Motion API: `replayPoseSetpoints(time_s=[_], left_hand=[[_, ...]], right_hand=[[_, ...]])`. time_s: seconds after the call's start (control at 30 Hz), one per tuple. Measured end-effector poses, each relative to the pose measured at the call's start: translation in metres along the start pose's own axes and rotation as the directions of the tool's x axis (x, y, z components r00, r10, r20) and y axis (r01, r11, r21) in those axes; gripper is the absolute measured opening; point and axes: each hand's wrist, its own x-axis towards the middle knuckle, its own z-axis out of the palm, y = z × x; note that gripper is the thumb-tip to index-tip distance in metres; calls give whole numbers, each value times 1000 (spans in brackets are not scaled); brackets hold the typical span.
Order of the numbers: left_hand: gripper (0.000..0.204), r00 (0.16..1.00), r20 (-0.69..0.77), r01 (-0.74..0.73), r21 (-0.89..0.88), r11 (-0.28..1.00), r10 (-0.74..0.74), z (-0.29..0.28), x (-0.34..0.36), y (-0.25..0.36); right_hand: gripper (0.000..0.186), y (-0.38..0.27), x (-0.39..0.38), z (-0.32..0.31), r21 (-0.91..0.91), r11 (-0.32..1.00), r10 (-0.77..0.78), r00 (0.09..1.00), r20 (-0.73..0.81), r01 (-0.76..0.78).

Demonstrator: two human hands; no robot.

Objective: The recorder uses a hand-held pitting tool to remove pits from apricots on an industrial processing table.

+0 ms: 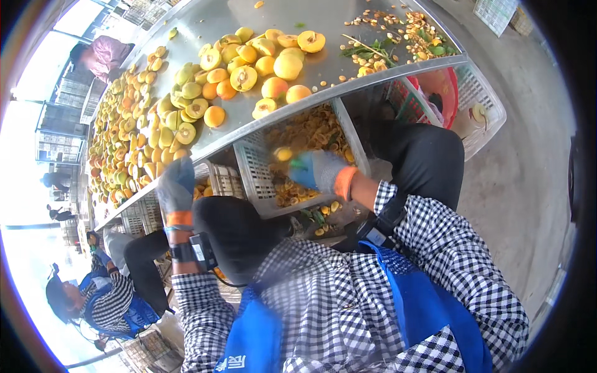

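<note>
Halved yellow peaches [243, 78] lie on a metal table [323, 68], several with the pit hollow showing. At the table's near edge, beside the peach pile [134, 124], is my left hand [177, 183] in a grey-blue glove with an orange cuff. Its fingertips reach the fruit, and I cannot make out their grip. My right hand [320, 171], gloved likewise, is over a pale plastic crate [254, 171] of yellow scraps [311, 127]. Its blurred fingers are curled, with something green [298, 163] at them. A small yellow piece [283, 153] is just beyond the fingertips.
Loose pits [416, 28] and a leafy sprig [379, 53] lie at the table's right end. Below it stand a red basin [444, 87] and a white crate [479, 109]. A co-worker [118, 292] sits at my left; another person [102, 56] is across the table.
</note>
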Motion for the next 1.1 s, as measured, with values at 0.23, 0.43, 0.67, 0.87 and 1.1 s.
replayPoseSetpoints(time_s=[0.23,0.43,0.67,0.87,1.1], left_hand=[[42,976,71,-197,-117,973,207,31,48,74],[34,809,460,-259,-277,925,365,89,97,119],[20,902,430,386,-830,404,22,61,67,92],[18,907,356,421,-784,-457,224,54,17,100],[21,907,379,419,-783,-459,183,40,-8,114]], right_hand=[[25,1,-5,-20,-552,830,-246,943,-225,84],[25,4,-13,-33,-468,869,-359,854,-377,159],[21,-30,-29,-21,-280,798,-602,693,-396,534],[35,-59,-26,-11,-467,755,-647,639,-416,460],[37,-60,-36,-3,-521,746,-630,692,-351,415]])
